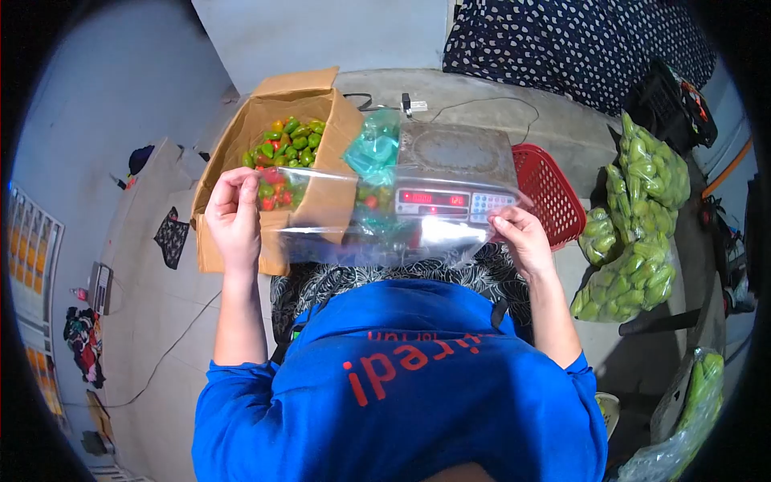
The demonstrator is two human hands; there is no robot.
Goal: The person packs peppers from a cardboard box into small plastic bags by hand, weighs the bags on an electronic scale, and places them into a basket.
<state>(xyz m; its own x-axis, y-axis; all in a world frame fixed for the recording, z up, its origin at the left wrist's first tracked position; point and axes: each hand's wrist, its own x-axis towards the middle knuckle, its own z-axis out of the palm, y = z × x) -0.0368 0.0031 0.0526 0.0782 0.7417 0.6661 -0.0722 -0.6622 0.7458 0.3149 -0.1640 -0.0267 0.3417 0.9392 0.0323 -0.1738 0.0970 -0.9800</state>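
Observation:
A clear plastic bag is stretched flat between my two hands, in front of the scale. My left hand pinches its left end, just before the cardboard box. At the other end, my right hand grips the bag between thumb and fingers, near the red basket. Through the film I see the digital scale, its red digits lit beside a keypad. Green and red peppers fill part of the open box. A crumpled teal plastic bag lies between box and scale.
A red plastic basket stands right of the scale. Several clear bags packed with green produce lie on the floor at the right, with another long bag lower down. A cable crosses the tiles at left.

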